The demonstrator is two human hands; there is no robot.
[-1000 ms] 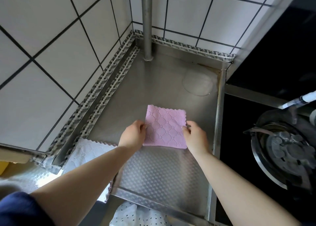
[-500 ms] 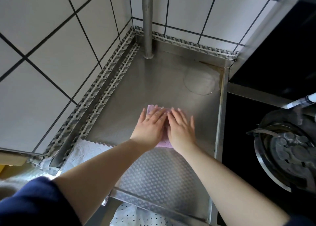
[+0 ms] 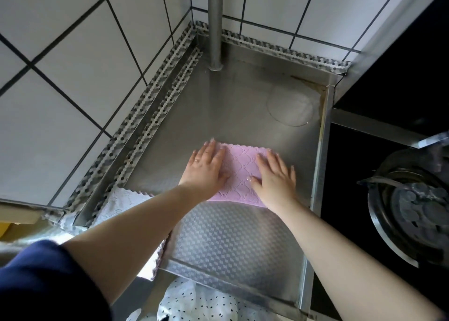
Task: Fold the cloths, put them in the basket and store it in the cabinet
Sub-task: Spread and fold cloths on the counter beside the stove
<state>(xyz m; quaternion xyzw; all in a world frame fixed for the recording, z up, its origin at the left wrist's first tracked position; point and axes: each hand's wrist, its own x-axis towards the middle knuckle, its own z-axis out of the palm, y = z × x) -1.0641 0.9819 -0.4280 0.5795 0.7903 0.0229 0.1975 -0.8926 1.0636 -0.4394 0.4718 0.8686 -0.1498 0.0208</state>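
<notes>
Your left hand (image 3: 205, 167) and right hand (image 3: 275, 174) lie flat, fingers straight, pressing the pink cloth (image 3: 239, 174) in the middle of the frame. The cloth shows between them on the steel counter (image 3: 233, 106), its near edge by your wrists. Both hands are equally near.

Bare forearms; dark navy fabric sleeve (image 3: 43, 279) on left upper arm; thin ring (image 3: 197, 160) on left hand (image 3: 204, 167); pale polished nails.
</notes>
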